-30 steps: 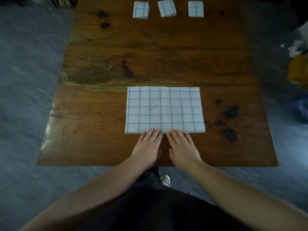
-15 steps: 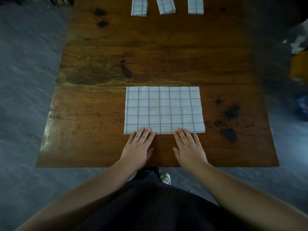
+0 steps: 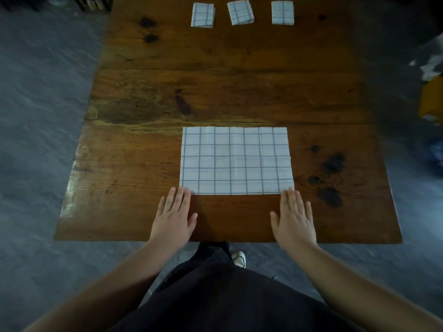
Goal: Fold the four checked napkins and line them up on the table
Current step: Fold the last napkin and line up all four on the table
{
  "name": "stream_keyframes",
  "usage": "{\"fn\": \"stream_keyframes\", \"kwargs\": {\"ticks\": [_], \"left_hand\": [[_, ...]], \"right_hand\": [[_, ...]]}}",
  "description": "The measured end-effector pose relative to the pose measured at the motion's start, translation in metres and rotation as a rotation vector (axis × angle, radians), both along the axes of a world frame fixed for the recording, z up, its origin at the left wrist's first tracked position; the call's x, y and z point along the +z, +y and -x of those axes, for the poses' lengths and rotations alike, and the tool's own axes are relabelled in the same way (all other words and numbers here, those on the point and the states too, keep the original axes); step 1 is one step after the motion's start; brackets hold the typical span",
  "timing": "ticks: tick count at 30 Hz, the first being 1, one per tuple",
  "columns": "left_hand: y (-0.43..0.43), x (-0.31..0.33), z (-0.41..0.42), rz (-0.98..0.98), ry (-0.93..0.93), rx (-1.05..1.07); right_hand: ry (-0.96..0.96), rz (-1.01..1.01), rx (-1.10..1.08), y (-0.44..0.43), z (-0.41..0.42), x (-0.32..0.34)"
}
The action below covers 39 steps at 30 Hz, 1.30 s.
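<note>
Three of four done: three folded napkins sit in a row along the far edge of the table (image 3: 239,80), left one (image 3: 202,15), middle one (image 3: 240,12), right one (image 3: 282,13), each a small packet, well apart from one another. The middle one is turned a bit askew and the spacing looks roughly even, so the line is loose, not tidy

The fourth napkin (image 3: 236,160) lies spread flat on the near half of the table, a wide rectangle, long side parallel to the table's near edge, with faint crease lines across it. Cannot tell if it is one layer or already doubled over once

Left hand (image 3: 173,216) is flat, palm down on the table by the near edge, fingers straight and together, fingertips touching the napkin's near-left corner, nothing pinched or held. Right hand (image 3: 294,219) is the same: flat, fingers straight, tips at the near-right corner, holding nothing. The hands are well apart, one per corner

My read: the last napkin is mid-process, smoothed or squared but not down to packet size. Left to do: take the two near corners, fold it down to match the other three, carry it to the far edge of the table and set it in the row, most likely at one end. Straightening the skewed middle packet would finish the line properly
</note>
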<state>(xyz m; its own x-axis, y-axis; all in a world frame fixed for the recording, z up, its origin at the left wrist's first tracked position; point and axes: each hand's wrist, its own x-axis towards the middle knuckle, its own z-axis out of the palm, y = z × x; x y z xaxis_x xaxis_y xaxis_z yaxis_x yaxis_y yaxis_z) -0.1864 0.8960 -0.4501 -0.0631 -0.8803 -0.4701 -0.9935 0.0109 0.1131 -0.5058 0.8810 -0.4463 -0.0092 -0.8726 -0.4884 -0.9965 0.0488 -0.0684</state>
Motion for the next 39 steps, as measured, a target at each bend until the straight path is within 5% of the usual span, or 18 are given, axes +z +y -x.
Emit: {"fn": "stream_keyframes", "kwargs": {"ticks": [9, 27, 39], "left_hand": [[-0.022, 0.004, 0.080, -0.030, 0.107, -0.292], [0.000, 0.003, -0.013, -0.025, 0.074, -0.012], [-0.053, 0.013, 0.054, 0.140, 0.370, -0.091]], "right_hand": [[-0.081, -0.050, 0.427, -0.010, -0.068, -0.001], [-0.075, -0.003, 0.001, -0.007, 0.019, 0.004], [-0.250, 0.131, 0.175, -0.053, -0.045, 0.012]]}}
